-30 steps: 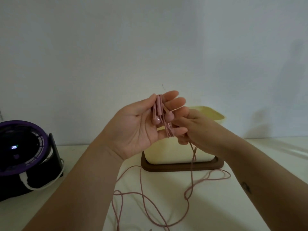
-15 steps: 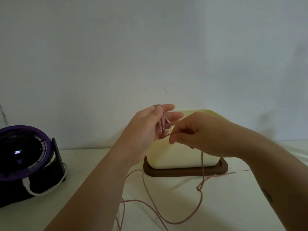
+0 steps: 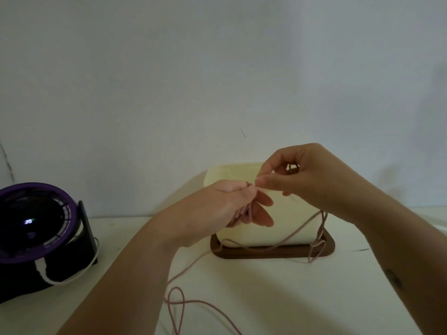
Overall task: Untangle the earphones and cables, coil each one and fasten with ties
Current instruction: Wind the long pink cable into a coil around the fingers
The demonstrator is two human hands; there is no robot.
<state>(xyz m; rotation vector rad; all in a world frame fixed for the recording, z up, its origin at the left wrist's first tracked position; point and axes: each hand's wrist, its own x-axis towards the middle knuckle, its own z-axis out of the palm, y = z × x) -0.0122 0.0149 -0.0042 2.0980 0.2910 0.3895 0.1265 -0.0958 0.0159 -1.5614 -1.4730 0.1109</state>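
Though dim, shows pink earphone cable (image 3: 186,268) looped at table (image 3: 266,298) front edge, purple fan (image 3: 36,226) at left edge, cream bin (image 3: 285,213) on brown tray (image 3: 266,253) at back, behind hands. Clamps bundled cable in left hand (image 3: 217,209); pinches a strand in right hand (image 3: 309,180).

Rolled left hand (image 3: 217,206) knuckles-up around pink earphone bundle (image 3: 244,215); raised right hand (image 3: 302,180) to its 2 o'clock, pinching cable (image 3: 297,232), now draped across box (image 3: 290,213).

A purple-rimmed fan (image 3: 36,233) is sitting at the table's (image 3: 266,286) left; a cream tub (image 3: 285,228) is standing on a brown tray (image 3: 242,255).
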